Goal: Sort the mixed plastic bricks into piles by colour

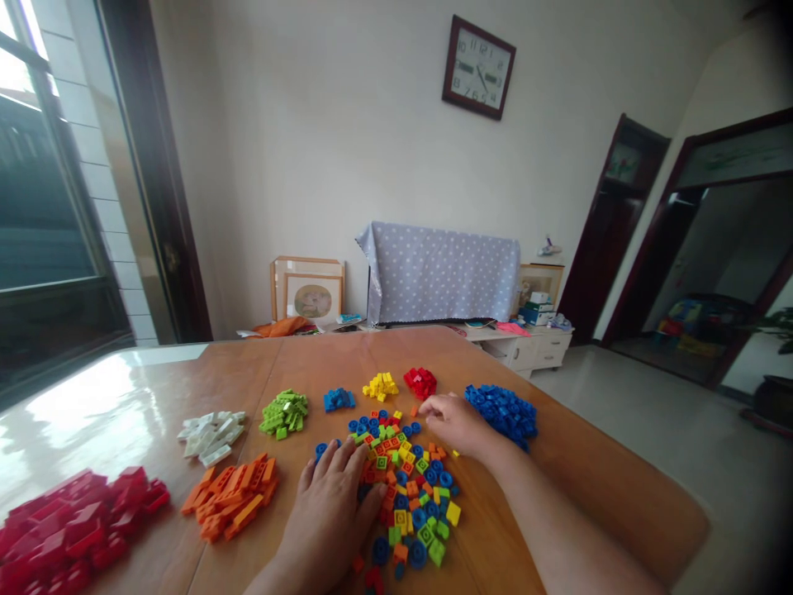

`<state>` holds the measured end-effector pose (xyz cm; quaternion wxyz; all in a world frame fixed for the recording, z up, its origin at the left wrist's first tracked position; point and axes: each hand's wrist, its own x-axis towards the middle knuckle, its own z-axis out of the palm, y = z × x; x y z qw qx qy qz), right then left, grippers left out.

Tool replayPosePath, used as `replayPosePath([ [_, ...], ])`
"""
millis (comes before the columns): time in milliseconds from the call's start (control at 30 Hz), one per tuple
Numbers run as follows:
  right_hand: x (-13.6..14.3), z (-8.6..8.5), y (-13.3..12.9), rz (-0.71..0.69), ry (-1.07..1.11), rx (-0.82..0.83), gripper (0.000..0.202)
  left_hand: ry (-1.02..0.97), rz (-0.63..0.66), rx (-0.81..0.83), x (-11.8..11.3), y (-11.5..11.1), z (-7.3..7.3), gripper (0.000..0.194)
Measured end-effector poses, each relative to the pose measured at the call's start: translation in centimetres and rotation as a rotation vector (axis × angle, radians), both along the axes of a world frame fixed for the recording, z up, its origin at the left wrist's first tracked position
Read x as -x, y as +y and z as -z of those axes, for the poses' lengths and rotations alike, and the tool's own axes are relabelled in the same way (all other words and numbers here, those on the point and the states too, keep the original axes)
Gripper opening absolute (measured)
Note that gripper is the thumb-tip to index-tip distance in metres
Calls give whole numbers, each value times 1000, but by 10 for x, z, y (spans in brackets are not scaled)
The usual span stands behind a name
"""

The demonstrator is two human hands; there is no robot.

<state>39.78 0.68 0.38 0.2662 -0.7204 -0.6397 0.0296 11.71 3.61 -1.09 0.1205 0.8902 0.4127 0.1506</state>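
Note:
My left hand [331, 500] lies flat with its fingers apart, along the left edge of a mixed heap of small toy bricks [409, 475]. The heap has orange, yellow, green, red and blue pieces, some of them round. My right hand [455, 421] hovers at the heap's far right side, fingers curled together. A small orange brick [415, 411] is right at its fingertips; whether they grip it or anything else I cannot tell. Beyond the hands lie sorted piles: red bricks [420, 382], yellow bricks [380, 386] and blue bricks [339, 400]. Blue bricks [501, 411] form a larger pile beside my right hand.
Left on the wooden table [297, 364] lie piles of lime green bricks [284, 413], white bricks [212, 435], orange bricks [234, 496] and large pinkish-red bricks [80, 525]. Past the table stand a cloth-covered object [443, 273] and a low white cabinet [538, 349].

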Motion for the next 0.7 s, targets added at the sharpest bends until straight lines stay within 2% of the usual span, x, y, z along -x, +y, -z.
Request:
replayPosePath([
  [100,8,0,1,-43,-31,53,20,7,0,-13,0,0,0,62],
  [267,16,1,2,-32,-64,91,12,33,0,-23,0,-1,-3,63],
  [367,14,2,2,-19,-56,82,6,50,-3,-25,0,0,-2,64],
  [467,4,-2,1,8,-39,51,8,49,0,-30,-1,1,0,65],
  [600,-33,-14,-8,158,-17,-87,15,54,2,-21,-1,2,1,66],
  [700,-67,-21,-19,408,53,-204,17,56,3,-25,-1,1,1,65],
])
